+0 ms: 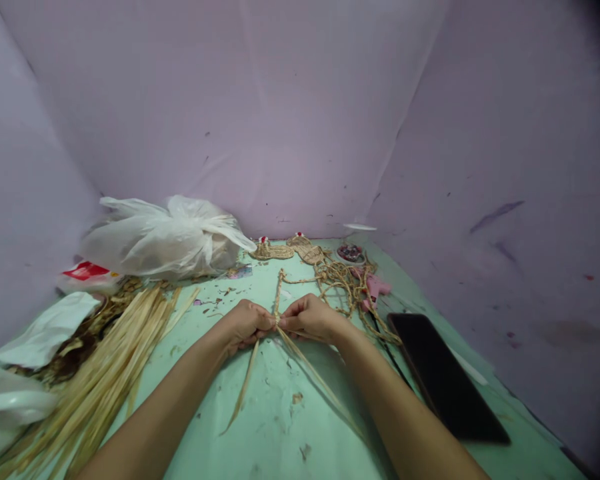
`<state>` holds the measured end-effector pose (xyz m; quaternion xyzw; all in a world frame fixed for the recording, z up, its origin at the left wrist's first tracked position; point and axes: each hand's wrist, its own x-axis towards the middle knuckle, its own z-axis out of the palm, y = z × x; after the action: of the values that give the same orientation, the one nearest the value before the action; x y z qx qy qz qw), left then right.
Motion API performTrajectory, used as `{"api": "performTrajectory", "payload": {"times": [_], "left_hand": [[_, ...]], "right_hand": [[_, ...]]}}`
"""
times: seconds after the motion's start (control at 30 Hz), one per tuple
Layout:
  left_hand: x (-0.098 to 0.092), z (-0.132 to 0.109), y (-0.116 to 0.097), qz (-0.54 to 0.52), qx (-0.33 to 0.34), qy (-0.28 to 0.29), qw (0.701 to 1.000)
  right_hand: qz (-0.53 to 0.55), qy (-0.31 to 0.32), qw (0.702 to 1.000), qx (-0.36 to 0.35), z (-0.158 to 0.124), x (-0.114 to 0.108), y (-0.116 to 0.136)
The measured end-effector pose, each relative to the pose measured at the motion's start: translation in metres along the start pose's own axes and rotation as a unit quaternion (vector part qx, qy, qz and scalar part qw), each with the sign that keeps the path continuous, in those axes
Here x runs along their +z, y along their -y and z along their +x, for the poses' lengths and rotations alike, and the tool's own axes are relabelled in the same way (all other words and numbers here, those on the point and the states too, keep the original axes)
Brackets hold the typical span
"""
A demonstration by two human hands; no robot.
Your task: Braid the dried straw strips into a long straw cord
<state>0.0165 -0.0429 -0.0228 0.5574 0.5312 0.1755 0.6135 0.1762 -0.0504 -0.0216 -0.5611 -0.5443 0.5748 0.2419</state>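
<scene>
My left hand (251,323) and my right hand (311,316) meet at the middle of the table, their fingers pinching strands at the lower end of a braided straw cord (279,293). The finished braid runs up from my fingertips, bends at a knot, then trails right into a tangled heap of the same cord (341,283). Loose flat straw strands hang toward me: one strand (243,393) below my left hand and longer strands (320,383) below my right. Exactly how the strands cross between the fingertips is too small to make out.
Left lies a bundle of dry straw strips (105,373), with a white cloth-like piece (50,330) and a tied plastic bag (170,237) behind. Woven straw pieces (307,251) rest by the back wall. To the right are a pink glue gun (377,288) and a black flat device (445,377).
</scene>
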Motion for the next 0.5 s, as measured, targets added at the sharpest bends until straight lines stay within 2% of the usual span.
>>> {"api": "performTrajectory", "payload": {"times": [0.13, 0.2, 0.3, 0.5], "left_hand": [[0.0018, -0.0017, -0.0001, 0.007, 0.009, -0.007, 1.000], [0.0020, -0.0013, 0.0009, 0.006, 0.011, -0.006, 1.000], [0.0017, 0.0002, 0.0025, 0.000, 0.009, -0.005, 1.000], [0.0018, 0.0002, 0.0024, -0.011, 0.006, -0.007, 1.000]], "right_hand": [[-0.162, -0.001, 0.986, -0.042, -0.0047, -0.0015, 0.0060], [-0.219, -0.024, 0.973, -0.074, -0.0056, -0.0014, 0.0068], [-0.236, -0.069, 0.964, -0.099, -0.0053, 0.0000, 0.0052], [-0.248, -0.077, 0.957, -0.129, -0.0060, 0.0000, 0.0040]]}}
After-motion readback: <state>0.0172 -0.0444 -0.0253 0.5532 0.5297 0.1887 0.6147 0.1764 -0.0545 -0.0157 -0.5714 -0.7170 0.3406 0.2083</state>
